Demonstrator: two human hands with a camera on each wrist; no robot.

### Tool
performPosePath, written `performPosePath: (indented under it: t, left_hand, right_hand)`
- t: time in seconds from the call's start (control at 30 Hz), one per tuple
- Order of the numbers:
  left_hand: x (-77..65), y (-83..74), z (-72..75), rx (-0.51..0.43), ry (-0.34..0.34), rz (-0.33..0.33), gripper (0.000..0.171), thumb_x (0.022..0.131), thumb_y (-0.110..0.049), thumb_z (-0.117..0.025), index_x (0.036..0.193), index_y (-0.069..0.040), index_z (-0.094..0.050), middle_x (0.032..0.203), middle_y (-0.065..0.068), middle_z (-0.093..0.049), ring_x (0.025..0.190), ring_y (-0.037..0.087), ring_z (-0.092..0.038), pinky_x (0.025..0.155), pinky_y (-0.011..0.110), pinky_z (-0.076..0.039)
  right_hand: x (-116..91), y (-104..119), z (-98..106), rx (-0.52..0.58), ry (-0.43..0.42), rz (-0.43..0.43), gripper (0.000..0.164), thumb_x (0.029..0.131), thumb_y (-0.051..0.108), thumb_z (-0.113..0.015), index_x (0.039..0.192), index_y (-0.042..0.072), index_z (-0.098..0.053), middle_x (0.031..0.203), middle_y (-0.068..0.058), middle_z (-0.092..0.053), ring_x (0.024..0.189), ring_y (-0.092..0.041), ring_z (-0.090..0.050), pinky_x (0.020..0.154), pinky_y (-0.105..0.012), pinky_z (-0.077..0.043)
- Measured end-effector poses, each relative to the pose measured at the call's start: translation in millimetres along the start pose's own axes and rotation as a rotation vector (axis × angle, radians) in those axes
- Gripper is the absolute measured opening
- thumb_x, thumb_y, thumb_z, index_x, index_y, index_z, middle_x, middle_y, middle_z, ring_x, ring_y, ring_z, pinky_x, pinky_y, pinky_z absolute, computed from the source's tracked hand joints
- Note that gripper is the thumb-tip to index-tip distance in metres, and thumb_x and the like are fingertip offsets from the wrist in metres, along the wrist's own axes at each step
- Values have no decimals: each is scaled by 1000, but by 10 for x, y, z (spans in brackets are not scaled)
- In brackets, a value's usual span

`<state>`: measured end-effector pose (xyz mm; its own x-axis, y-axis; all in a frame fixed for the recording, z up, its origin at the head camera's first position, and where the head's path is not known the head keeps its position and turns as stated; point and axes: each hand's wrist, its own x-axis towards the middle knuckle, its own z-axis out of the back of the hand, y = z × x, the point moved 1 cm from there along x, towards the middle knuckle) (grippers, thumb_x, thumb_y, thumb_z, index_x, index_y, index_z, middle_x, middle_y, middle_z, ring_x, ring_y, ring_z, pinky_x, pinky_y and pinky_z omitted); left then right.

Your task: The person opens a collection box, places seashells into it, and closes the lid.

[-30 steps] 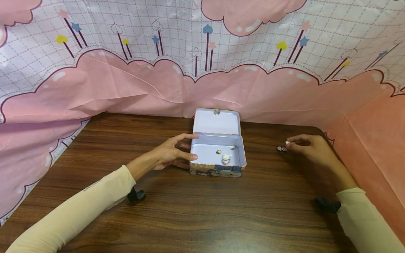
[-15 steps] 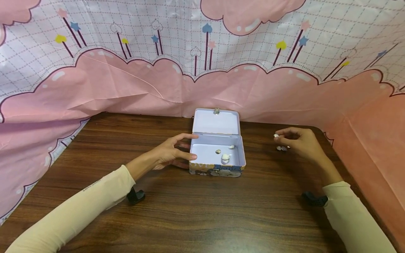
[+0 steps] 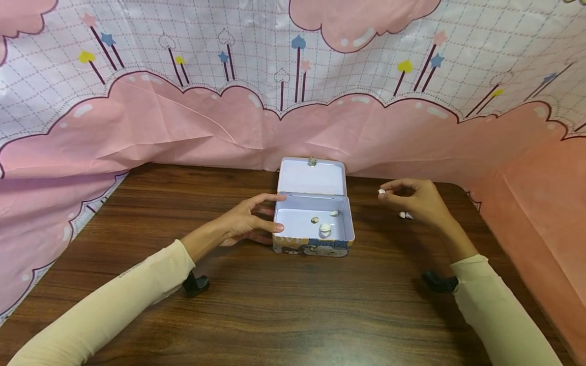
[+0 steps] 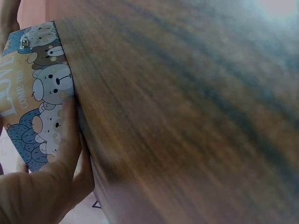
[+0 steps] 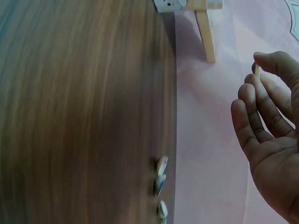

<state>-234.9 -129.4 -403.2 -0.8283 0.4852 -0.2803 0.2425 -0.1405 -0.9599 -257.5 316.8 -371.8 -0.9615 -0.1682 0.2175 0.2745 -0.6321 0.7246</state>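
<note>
On a brown table, slightly right of centre in the head view, a tin is seen with its lid raised at the back. Its left end is touched by the left hand, whose fingers are spread and extended, unclenched, with thumb and forefinger laid at the rim. In the left wrist view, bears and the word LOVE are seen printed on the tin, at the left of the frame. Right of the tin, a white shell is pinched between thumb and forefinger of the right hand. Loose shells are seen on the table near that hand; at the bottom centre of the right wrist view they are shown in a row. Inside the tin, a brownish shell and paler shells are spread over the centre and right of the floor. Beige sleeves are worn on both arms, and the upper frame is filled by a pink and white cloth printed with clouds and stars.
</note>
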Motion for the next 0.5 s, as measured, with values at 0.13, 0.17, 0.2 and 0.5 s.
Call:
performPosePath:
  t: [0.13, 0.17, 0.2, 0.5]
  left_hand:
    - [-5, 0, -7, -4, 2, -1, 88, 96, -3, -89, 170, -29, -50, 169, 26, -36, 132, 43, -67, 103, 56, -71]
    - [-5, -2, -8, -6, 1, -1, 87, 96, -3, -89, 170, -29, -50, 169, 26, -36, 132, 43, -67, 103, 56, -71]
    - [-5, -4, -9, -8, 1, -1, 87, 96, -3, -89, 170, -29, -50, 169, 26, -36, 132, 43, -67, 103, 56, -71]
    - [-10, -13, -20, -4, 3, 2, 86, 96, -2, -89, 169, -28, -51, 169, 26, -36, 131, 41, -67, 102, 56, -71]
  right_hand:
    - [37, 98, -80, 7, 6, 36, 28, 100, 31, -90, 123, 14, -87, 103, 0, -84, 87, -10, -74, 69, -23, -62]
    - [47, 122, -100, 4, 12, 48, 28, 100, 30, -90, 123, 14, -87, 103, -1, -85, 87, -11, -75, 69, -22, -62]
    - [55, 144, -120, 10, 17, 52, 28, 100, 30, -90, 122, 14, -87, 103, -2, -85, 86, -13, -75, 66, -23, -61]
    - [93, 321, -290, 0, 62, 104, 24, 100, 30, -90, 119, 15, -87, 106, -7, -84, 91, -15, -76, 77, -19, -62]
